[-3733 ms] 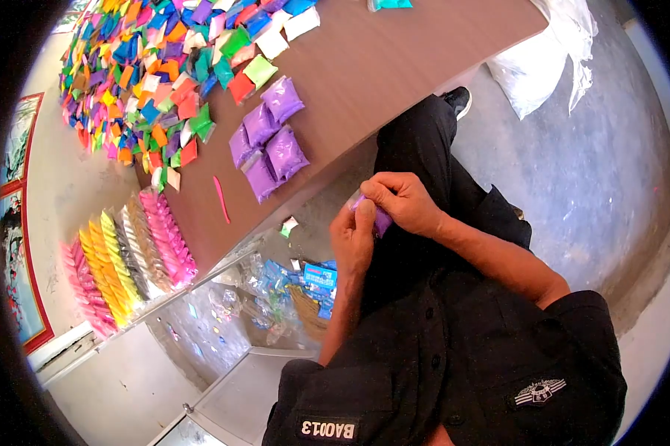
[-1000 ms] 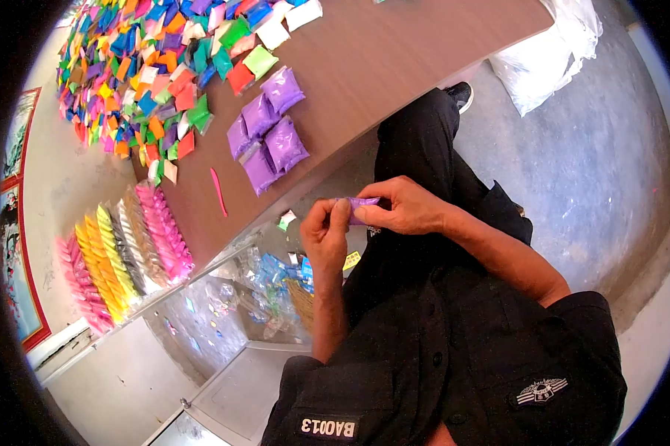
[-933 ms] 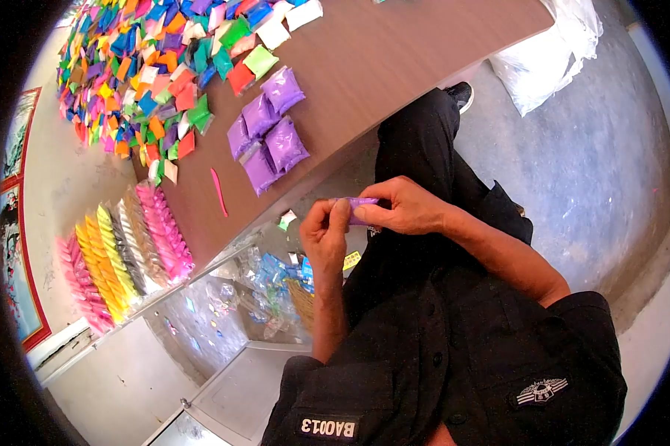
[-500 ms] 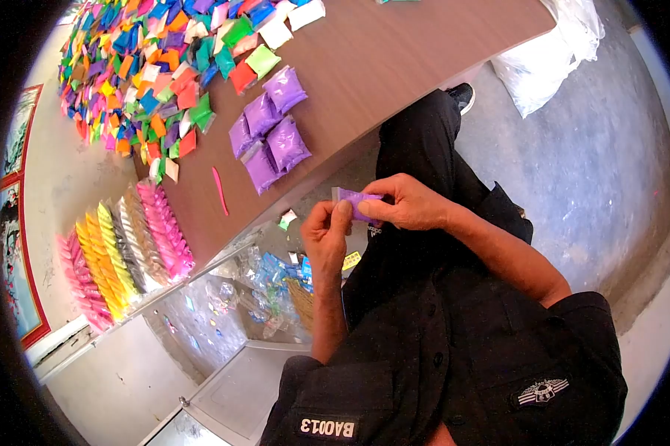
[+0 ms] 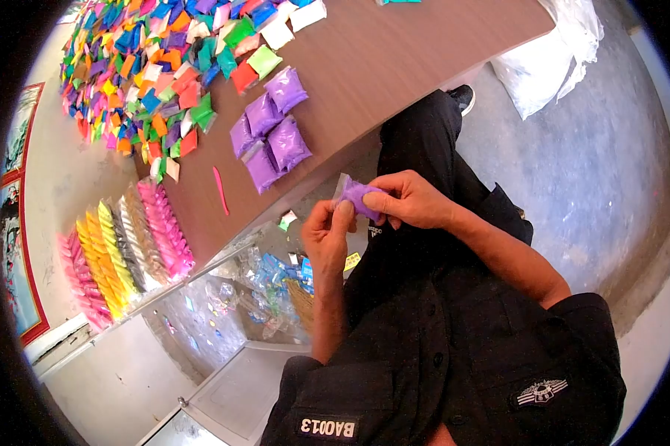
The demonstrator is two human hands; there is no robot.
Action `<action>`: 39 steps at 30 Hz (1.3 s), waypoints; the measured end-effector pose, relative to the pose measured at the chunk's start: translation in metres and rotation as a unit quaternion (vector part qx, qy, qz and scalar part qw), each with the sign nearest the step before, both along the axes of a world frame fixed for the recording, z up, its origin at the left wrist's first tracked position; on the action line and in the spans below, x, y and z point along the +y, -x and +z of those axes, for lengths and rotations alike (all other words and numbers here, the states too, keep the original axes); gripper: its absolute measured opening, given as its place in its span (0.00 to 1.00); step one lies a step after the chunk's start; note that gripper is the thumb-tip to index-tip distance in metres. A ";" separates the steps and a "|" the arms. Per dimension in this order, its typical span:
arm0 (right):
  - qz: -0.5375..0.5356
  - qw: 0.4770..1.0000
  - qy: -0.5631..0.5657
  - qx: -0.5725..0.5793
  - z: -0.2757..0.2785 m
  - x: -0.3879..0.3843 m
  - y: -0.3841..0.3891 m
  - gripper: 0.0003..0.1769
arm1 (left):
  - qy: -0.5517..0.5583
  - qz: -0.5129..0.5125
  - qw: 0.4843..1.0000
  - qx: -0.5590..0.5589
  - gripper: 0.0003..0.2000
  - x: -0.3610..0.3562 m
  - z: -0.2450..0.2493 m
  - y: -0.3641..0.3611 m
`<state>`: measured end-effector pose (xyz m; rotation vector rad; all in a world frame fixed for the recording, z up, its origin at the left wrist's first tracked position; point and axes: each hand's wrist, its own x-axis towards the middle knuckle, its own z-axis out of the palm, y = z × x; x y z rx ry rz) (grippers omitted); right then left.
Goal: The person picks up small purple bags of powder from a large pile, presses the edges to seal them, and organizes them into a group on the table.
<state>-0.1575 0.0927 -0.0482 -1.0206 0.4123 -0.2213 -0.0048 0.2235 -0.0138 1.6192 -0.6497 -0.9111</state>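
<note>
Between my two hands I hold a small clear packet with purple filling (image 5: 359,195), above my lap and just off the table's edge. My left hand (image 5: 327,226) pinches its left end between thumb and fingers. The right end is gripped by my right hand (image 5: 411,199), its thumb pressed on the filled part. On the table close by lies a group of several similar purple packets (image 5: 272,135), a few overlapping. A thin pink plastic stick (image 5: 220,191) rests to their left.
A large heap of small multicoloured packets (image 5: 153,67) covers the table's (image 5: 394,56) far left. Rows of packets in pink, yellow, white and brown (image 5: 123,249) line the near left corner. Clear wrappers (image 5: 275,282) litter the floor below. A white plastic bag (image 5: 535,74) stands at right.
The purple packet has been tilted and turned so more of its filled face shows, with its clear end now pointing up. Both hands keep hold; the right has risen slightly.
</note>
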 end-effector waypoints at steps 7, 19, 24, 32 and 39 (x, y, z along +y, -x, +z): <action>-0.067 0.997 0.024 -0.012 0.000 0.008 0.002 0.16 | -0.018 -0.056 0.998 -0.031 0.07 0.000 0.015 0.001; -0.150 0.987 0.036 -0.043 0.017 0.022 0.011 0.14 | -0.001 -0.046 0.999 -0.026 0.07 -0.005 0.022 0.022; -0.187 0.978 0.055 -0.070 0.006 0.025 0.013 0.13 | -0.009 -0.085 0.995 -0.042 0.07 -0.004 0.025 0.024; -0.225 0.972 -0.023 -0.067 0.010 0.020 0.012 0.13 | -0.023 -0.056 0.998 -0.029 0.09 -0.012 0.019 0.045; -0.186 0.981 -0.003 -0.050 0.011 0.010 0.015 0.14 | -0.067 -0.112 0.983 -0.127 0.08 -0.013 0.018 0.041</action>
